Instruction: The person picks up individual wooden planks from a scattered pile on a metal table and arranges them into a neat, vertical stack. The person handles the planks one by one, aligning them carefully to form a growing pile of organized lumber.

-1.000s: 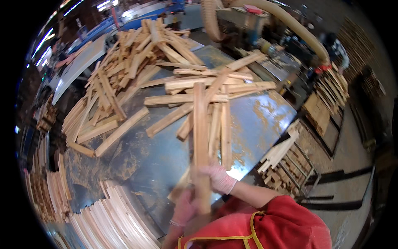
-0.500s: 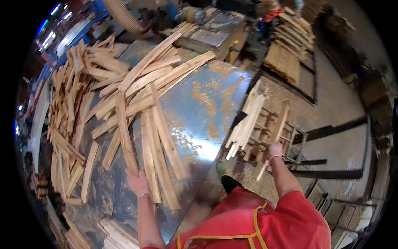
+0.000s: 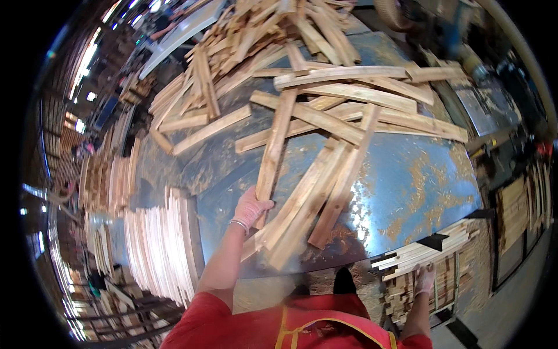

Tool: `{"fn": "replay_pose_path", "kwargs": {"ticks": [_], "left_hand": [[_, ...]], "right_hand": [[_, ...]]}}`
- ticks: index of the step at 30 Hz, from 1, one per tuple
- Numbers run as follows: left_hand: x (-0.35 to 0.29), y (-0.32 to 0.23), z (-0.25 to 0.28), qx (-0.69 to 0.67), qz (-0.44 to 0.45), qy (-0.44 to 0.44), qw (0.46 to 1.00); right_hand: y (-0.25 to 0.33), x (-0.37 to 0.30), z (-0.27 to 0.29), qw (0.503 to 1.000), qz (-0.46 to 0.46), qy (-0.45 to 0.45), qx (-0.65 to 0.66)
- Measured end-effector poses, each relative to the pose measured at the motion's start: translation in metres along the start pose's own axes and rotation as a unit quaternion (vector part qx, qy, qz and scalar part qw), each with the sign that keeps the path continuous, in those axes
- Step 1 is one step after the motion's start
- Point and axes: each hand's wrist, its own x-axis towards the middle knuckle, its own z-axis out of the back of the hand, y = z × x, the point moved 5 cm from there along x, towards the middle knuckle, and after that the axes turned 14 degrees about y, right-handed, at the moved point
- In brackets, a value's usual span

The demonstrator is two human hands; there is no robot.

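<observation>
My left hand (image 3: pixel 254 209), in a pale glove with a band at the wrist, is closed round the near end of a wooden slat (image 3: pixel 276 151). That slat's far end lies over a loose heap of slats (image 3: pixel 343 119) on the metal table (image 3: pixel 383 192). Just right of my left hand, several more slats (image 3: pixel 311 203) point toward me. My right hand (image 3: pixel 426 278), also gloved, is low at the right, at the near edge of pale stacked slats (image 3: pixel 427 251) on a rack. Its fingers look stretched out, with no slat seen gripped in them.
A larger slat pile (image 3: pixel 244 46) covers the table's far left. Neatly stacked slats (image 3: pixel 160 247) stand at its near left side. Sawdust (image 3: pixel 427 186) is scattered over the tabletop. Beyond the right edge are a machine (image 3: pixel 488 107) and another wood stack (image 3: pixel 514 209).
My view has turned left, so the table appears farther right. My right hand has let go of its slat at the rack. My left hand still grips a slat.
</observation>
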Motion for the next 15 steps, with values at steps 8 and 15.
{"fn": "replay_pose_path", "kwargs": {"ticks": [8,15], "left_hand": [[-0.103,0.075,0.033,-0.084,-0.035,-0.088,0.992],[-0.192,0.171,0.068,0.029,0.021,-0.121,0.992]], "right_hand": [[0.054,-0.202,-0.201,0.886,-0.076,0.432,-0.148],[0.004,-0.341,-0.382,0.745,-0.107,0.645,-0.135]]}}
